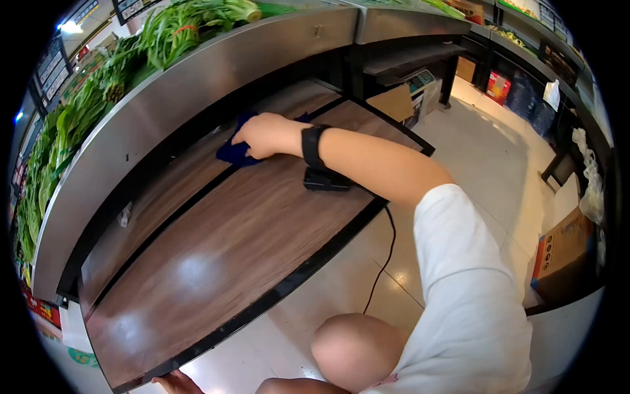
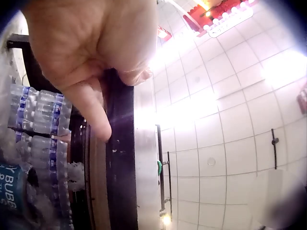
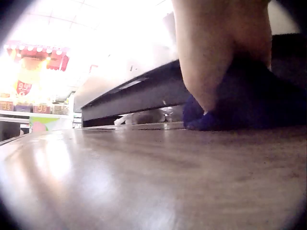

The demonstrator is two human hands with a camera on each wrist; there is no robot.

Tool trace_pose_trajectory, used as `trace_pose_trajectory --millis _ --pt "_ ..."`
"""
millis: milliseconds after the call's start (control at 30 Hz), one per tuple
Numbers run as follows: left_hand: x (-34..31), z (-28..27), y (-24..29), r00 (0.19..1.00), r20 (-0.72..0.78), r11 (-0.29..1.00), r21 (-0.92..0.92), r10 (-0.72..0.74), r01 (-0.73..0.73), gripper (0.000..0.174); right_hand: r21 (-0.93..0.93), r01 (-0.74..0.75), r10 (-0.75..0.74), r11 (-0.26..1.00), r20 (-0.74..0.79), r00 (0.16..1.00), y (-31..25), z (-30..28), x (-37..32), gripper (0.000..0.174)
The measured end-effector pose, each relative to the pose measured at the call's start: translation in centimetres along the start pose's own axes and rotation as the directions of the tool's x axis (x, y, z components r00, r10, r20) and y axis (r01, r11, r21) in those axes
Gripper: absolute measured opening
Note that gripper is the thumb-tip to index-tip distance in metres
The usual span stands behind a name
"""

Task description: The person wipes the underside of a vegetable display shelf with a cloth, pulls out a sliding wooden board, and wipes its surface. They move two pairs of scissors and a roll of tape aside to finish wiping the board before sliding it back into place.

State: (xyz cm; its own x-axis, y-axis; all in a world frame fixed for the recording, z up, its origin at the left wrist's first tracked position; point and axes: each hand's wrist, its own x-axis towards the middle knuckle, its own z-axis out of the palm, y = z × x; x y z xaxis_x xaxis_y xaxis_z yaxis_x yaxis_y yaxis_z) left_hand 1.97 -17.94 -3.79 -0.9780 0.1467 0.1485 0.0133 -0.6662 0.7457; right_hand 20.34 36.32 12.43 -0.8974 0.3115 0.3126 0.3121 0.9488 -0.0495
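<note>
My right hand [image 1: 268, 134] holds a dark blue cloth [image 1: 231, 153] against the wood-patterned shelf board [image 1: 249, 220], near the dark seam that runs along it. In the right wrist view the cloth [image 3: 254, 103] is bunched under the fingers, low on the shiny board. At the board's near left corner is my left hand [image 1: 176, 382], mostly cut off by the frame's lower edge. Seen from the left wrist, that hand [image 2: 91, 43] grips the black shelf edge [image 2: 121, 167], a finger on one side and the thumb on the other.
A steel-fronted rack [image 1: 190, 82] with leafy greens [image 1: 98, 98] overhangs the board's back. A crumpled clear plastic scrap [image 1: 125, 215] lies toward the back left. A black cable [image 1: 387, 256] hangs to the tiled floor. Packs of bottles [image 2: 43, 115] stand below the edge.
</note>
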Motion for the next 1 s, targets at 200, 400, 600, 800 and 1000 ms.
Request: trace_pose_trajectory --millis 200,400,600,800,1000 --pt "-1.0 1.7 0.2 0.999 -0.043 0.999 0.049 0.006 -0.004 0.061 -0.092 -0.343 0.344 0.935 -0.003 0.939 12.9 -2.1 -3.6 0.041" --pt "-1.1 1.1 0.4 0.999 0.009 0.999 -0.006 -0.036 0.037 0.06 -0.211 -0.573 0.57 0.792 -0.082 0.818 18.0 -2.8 -7.3 0.043" --pt "-1.5 0.2 -0.4 0.999 0.025 0.999 -0.012 -0.034 0.034 0.056 -0.281 -0.433 0.435 0.857 -0.06 0.899 13.4 -3.4 -8.2 0.039" --pt "-2.5 2.1 -0.1 0.996 0.076 0.997 0.066 -0.046 0.041 0.06 -0.19 -0.115 0.111 0.975 -0.03 0.993 3.2 -1.2 -3.6 0.041" --pt "-1.9 2.7 0.5 0.989 0.087 0.992 0.055 -0.121 0.116 0.051 -0.131 0.064 -0.065 0.989 0.0 0.998 -11.4 2.2 5.4 0.03"
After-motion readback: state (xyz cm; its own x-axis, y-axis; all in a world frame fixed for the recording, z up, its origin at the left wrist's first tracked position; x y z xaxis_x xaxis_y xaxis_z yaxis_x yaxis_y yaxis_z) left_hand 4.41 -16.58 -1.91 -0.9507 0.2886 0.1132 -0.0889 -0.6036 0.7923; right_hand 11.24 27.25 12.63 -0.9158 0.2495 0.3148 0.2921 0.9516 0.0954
